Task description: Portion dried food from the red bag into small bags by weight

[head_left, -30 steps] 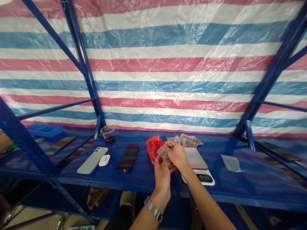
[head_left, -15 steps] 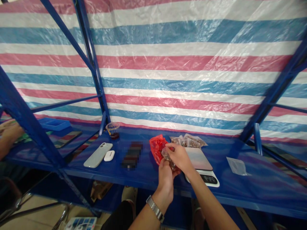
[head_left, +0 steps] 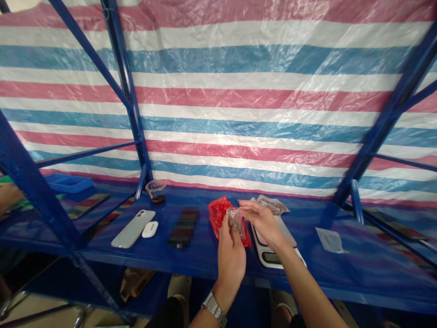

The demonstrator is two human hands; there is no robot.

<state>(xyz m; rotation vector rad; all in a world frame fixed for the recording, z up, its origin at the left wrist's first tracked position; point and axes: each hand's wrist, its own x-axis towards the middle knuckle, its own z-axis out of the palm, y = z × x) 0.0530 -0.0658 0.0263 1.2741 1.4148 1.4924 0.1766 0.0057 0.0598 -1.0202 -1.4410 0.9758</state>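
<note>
My left hand (head_left: 231, 255) and my right hand (head_left: 261, 221) both hold a small clear plastic bag (head_left: 235, 222) with brown bits inside. The left fingers press its lower part, and the right fingertips pinch its upper corner. Behind it lies a crumpled red plastic bag (head_left: 220, 216). Under my right wrist sits a white digital kitchen scale (head_left: 269, 258), partly hidden by the forearm. Several clear bags of brown material (head_left: 271, 204) lie behind the scale, near my right fingers.
A blue metal shelf (head_left: 102, 246) holds a pale-cased phone (head_left: 133, 228), a white earbud case (head_left: 149, 229), a blurred object (head_left: 183, 227), a plastic cup (head_left: 156, 192) and a flat clear bag (head_left: 330, 240). A co-worker's hand (head_left: 8, 196) shows far left, beyond a blue upright.
The scale now sits further left, under my right wrist. My hands hold the small bag slightly higher, and the co-worker's hand has moved further left.
</note>
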